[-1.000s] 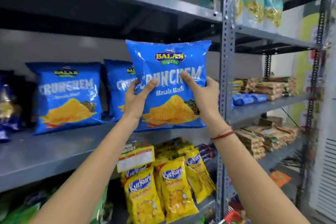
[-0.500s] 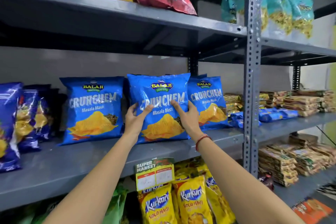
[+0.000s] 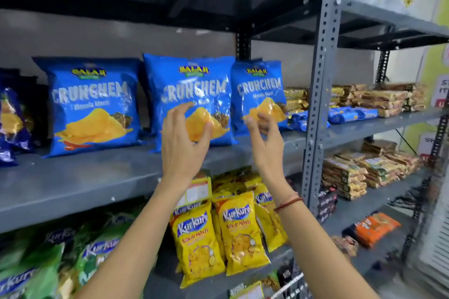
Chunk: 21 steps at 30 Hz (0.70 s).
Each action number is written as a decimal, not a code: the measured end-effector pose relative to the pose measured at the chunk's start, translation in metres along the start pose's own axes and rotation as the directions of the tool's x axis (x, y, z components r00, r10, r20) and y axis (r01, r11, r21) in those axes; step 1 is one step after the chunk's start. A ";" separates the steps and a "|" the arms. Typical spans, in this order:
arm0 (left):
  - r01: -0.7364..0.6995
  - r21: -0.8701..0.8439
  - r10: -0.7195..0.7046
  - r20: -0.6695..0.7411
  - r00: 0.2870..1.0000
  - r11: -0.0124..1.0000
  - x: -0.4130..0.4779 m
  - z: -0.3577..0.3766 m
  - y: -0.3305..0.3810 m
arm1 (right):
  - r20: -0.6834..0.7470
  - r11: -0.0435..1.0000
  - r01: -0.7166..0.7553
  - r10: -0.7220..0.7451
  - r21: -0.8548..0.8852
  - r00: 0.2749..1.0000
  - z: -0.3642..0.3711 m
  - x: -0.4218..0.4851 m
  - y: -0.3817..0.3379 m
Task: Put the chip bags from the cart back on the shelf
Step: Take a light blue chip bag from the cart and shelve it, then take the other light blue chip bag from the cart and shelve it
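Note:
Three blue Crunchem chip bags stand upright on the grey middle shelf (image 3: 73,177). The middle bag (image 3: 192,85) stands alone between the left bag (image 3: 90,104) and the right bag (image 3: 260,90). My left hand (image 3: 182,143) hovers just in front of the middle bag's lower part, fingers spread and holding nothing. My right hand (image 3: 264,136) is off the bag too, fingers apart, in front of the gap between the middle and right bags. The cart shows only as a bit of wire rim (image 3: 289,284) at the bottom edge.
A perforated grey upright post (image 3: 320,94) stands right of the bags. Yellow Kurkure packs (image 3: 238,233) and green ones (image 3: 97,255) fill the shelf below. Dark blue bags (image 3: 12,119) sit at far left. Stacked brown packets (image 3: 379,97) lie on the right-hand shelves.
I carried the blue bag down onto the shelf and set it between the other two. Both hands have since let go and pulled back a little.

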<state>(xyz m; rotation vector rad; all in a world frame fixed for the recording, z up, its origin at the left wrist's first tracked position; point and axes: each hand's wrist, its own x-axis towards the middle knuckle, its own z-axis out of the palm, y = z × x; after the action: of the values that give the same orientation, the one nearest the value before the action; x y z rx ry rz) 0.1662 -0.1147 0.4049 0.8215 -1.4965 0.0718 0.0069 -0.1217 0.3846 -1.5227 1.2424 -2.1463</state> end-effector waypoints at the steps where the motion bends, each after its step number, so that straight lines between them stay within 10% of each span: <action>1: -0.024 -0.023 0.025 0.035 0.999 0.999 -0.012 0.005 0.008 | -0.038 1.000 0.009 -0.009 -0.003 0.999 -0.014 -0.010 0.003; 11: 0.168 -0.195 -0.033 0.553 0.832 0.966 -0.197 0.099 0.038 | -0.270 0.910 -0.303 0.228 -0.283 0.935 -0.176 -0.138 0.094; 16: 0.342 -0.070 -0.114 0.865 0.489 0.937 -0.309 0.137 0.035 | -0.385 0.741 -0.574 0.446 -0.347 0.808 -0.261 -0.230 0.152; 21: 0.310 0.071 -0.104 0.991 0.089 0.948 -0.404 0.164 0.030 | -0.526 0.387 -0.854 0.673 -0.349 0.520 -0.339 -0.335 0.198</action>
<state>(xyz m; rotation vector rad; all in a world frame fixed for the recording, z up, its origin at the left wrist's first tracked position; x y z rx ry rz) -0.0384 -0.0013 0.0360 0.9836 -2.6018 -1.0786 -0.1934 0.1314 -0.0183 -0.4211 2.2881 -1.3796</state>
